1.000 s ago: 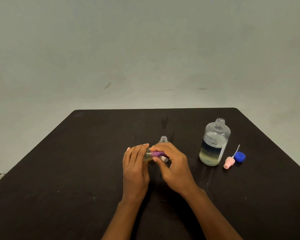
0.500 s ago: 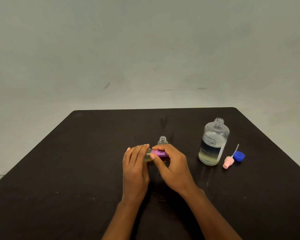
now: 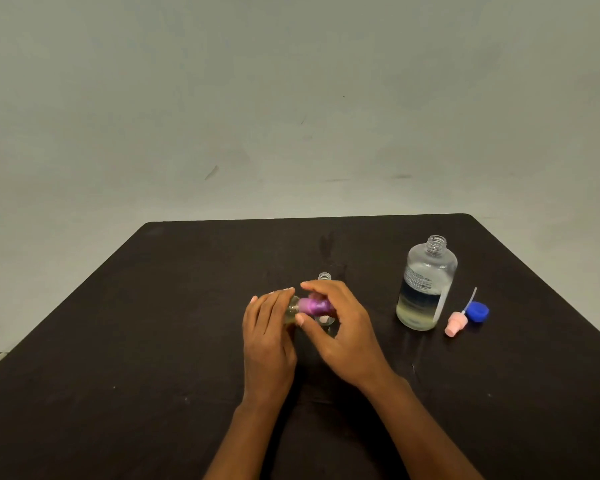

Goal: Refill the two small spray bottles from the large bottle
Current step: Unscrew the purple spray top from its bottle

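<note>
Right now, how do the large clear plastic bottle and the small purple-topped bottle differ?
The large clear plastic bottle stands upright, uncapped, untouched. The small purple-topped bottle lies sideways, its top at its neck, gripped by the left hand and right hand. Both appear to hold pale yellowish liquid.

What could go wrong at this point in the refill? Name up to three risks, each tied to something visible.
1. The large bottle stands uncapped to the right of the right hand; a knock could spill it.
2. The open small bottle stands just behind the fingers and could tip easily.
3. The left hand holds the purple-topped bottle sideways; liquid may leak if its top is loose.
</note>
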Available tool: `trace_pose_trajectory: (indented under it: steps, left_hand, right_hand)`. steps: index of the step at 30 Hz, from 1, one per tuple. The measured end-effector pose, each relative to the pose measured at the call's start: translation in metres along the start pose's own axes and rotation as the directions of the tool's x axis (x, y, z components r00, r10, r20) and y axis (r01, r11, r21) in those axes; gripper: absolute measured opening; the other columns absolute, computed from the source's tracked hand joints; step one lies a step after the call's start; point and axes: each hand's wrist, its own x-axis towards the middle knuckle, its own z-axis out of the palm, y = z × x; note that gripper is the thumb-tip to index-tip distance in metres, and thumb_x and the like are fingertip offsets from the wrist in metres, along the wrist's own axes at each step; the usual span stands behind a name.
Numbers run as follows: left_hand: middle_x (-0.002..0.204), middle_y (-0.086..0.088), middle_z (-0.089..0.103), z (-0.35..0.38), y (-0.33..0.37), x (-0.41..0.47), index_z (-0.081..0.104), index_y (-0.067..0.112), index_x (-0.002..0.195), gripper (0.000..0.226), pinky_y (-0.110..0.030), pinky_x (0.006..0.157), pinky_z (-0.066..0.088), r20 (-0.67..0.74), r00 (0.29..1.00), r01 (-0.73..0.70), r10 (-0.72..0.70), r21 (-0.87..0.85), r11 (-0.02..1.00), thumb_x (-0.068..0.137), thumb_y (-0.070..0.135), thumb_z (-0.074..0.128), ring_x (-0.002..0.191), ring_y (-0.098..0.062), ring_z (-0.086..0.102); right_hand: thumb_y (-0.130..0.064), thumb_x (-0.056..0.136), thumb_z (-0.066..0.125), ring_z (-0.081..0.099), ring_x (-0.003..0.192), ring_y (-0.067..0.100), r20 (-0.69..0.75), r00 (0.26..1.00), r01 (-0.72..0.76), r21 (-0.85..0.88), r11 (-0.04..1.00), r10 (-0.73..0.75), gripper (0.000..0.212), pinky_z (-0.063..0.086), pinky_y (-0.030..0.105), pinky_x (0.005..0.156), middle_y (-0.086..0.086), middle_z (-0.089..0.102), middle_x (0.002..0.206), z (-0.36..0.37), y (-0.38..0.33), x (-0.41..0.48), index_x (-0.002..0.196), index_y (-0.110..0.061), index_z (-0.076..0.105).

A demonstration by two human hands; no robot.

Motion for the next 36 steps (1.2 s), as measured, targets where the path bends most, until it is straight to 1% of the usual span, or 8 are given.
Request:
trace_pose_trajectory:
  steps: [4,8,18,22,25,27,31,36]
  left_hand:
    - [0.121,-0.003,0.060,0.0005,0.0005,0.0004,0.048,0.015,0.127,0.039,-0.035,0.115,0.024,0.000,1.000,-0.028,0.028,0.005,1.000,0.088,0.014,0.047,0.120,-0.012,0.048]
    - [0.121,-0.005,0.061,0.0001,-0.0007,-0.0001,0.048,0.014,0.127,0.040,-0.036,0.115,0.023,0.003,0.999,-0.038,0.038,0.022,0.999,0.088,0.015,0.047,0.120,-0.013,0.047]
    - [0.120,-0.004,0.060,0.0002,-0.0012,-0.0002,0.048,0.014,0.127,0.040,-0.042,0.112,0.027,-0.003,0.999,-0.043,0.043,0.042,0.998,0.087,0.014,0.048,0.120,-0.013,0.048]
    - [0.120,-0.005,0.061,-0.0004,0.0009,-0.0001,0.048,0.013,0.126,0.039,-0.038,0.114,0.025,0.001,0.999,-0.041,0.041,0.034,0.999,0.087,0.015,0.045,0.120,-0.013,0.047]
    - [0.120,-0.004,0.061,-0.0010,0.0023,0.0004,0.049,0.014,0.126,0.039,-0.035,0.115,0.023,0.003,0.999,-0.037,0.037,0.023,0.999,0.088,0.014,0.044,0.120,-0.012,0.047]
    - [0.119,-0.004,0.061,-0.0011,0.0023,0.0004,0.049,0.015,0.126,0.038,-0.036,0.115,0.024,0.008,0.999,-0.038,0.038,0.021,0.999,0.088,0.015,0.045,0.119,-0.013,0.048]
    - [0.120,-0.004,0.060,-0.0015,0.0018,-0.0003,0.048,0.015,0.127,0.039,-0.037,0.114,0.024,0.013,0.999,-0.045,0.044,0.030,0.999,0.088,0.016,0.046,0.119,-0.013,0.048]
    - [0.120,-0.004,0.061,-0.0014,0.0009,-0.0005,0.049,0.014,0.127,0.039,-0.040,0.113,0.025,0.010,1.000,-0.026,0.025,0.032,0.999,0.088,0.016,0.045,0.120,-0.013,0.047]
  right_hand:
    - [-0.043,0.090,0.057,0.062,0.093,0.007,-0.050,0.994,-0.104,-0.052,0.993,0.102,0.030,0.050,0.015,0.074,-0.011,0.064,0.100,0.0005,0.0029,-0.0007,0.107,-0.019,0.065]
    - [-0.025,0.092,0.063,0.061,0.091,0.005,-0.042,0.998,-0.053,-0.076,0.996,0.050,0.015,0.047,0.011,0.075,-0.010,0.064,0.097,0.0017,0.0039,-0.0009,0.104,-0.016,0.066]
    - [0.001,0.083,0.062,0.058,0.110,0.014,0.046,0.998,0.052,-0.014,0.999,-0.052,0.034,0.049,0.025,0.093,-0.005,0.060,0.113,-0.0024,0.0032,0.0005,0.114,-0.011,0.064]
    - [-0.016,0.083,0.068,0.056,0.114,0.010,0.039,0.999,-0.014,0.027,1.000,0.013,0.041,0.048,0.023,0.095,-0.010,0.059,0.119,-0.0002,0.0027,-0.0005,0.123,-0.017,0.058]
    - [-0.041,0.084,0.063,0.058,0.105,0.005,-0.032,0.996,-0.080,-0.013,0.997,0.080,0.041,0.049,0.015,0.084,-0.013,0.058,0.110,0.0009,0.0021,-0.0009,0.121,-0.025,0.056]
    - [-0.046,0.086,0.059,0.060,0.097,0.007,-0.067,0.993,-0.100,-0.028,0.995,0.098,0.035,0.050,0.017,0.079,-0.013,0.061,0.102,0.0007,0.0024,-0.0009,0.112,-0.023,0.061]
    - [-0.036,0.091,0.057,0.062,0.093,0.005,-0.068,0.996,-0.055,-0.063,0.996,0.051,0.025,0.049,0.014,0.078,-0.009,0.065,0.098,0.0015,0.0036,-0.0008,0.104,-0.016,0.066]
    - [-0.006,0.087,0.066,0.060,0.101,0.009,-0.007,0.998,0.056,-0.044,0.997,-0.056,0.020,0.049,0.019,0.086,-0.005,0.063,0.105,-0.0007,0.0048,0.0002,0.106,-0.011,0.067]
